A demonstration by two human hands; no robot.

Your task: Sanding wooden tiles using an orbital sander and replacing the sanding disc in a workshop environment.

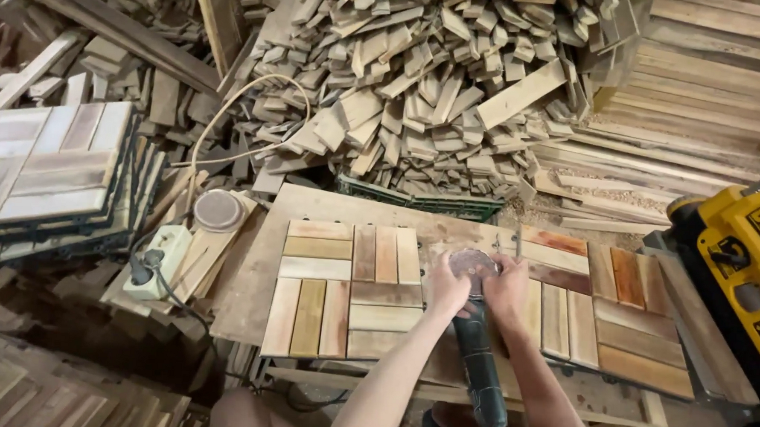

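My left hand (447, 286) and right hand (507, 287) grasp the angle grinder (477, 346) head over wooden tiles (347, 291) on the table (253, 276), scrap-wood pile (420, 79) behind, yellow machine (741, 263) at right.

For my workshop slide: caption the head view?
Both hands, left and right, grip a grinder's disc over wooden tiles.

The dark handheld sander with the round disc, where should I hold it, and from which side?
Grip the dark handheld sander by its long slim body, coming from the near end, where it points toward you. Both the left hand and right hand crowd the round sanding disc; the body below is free.
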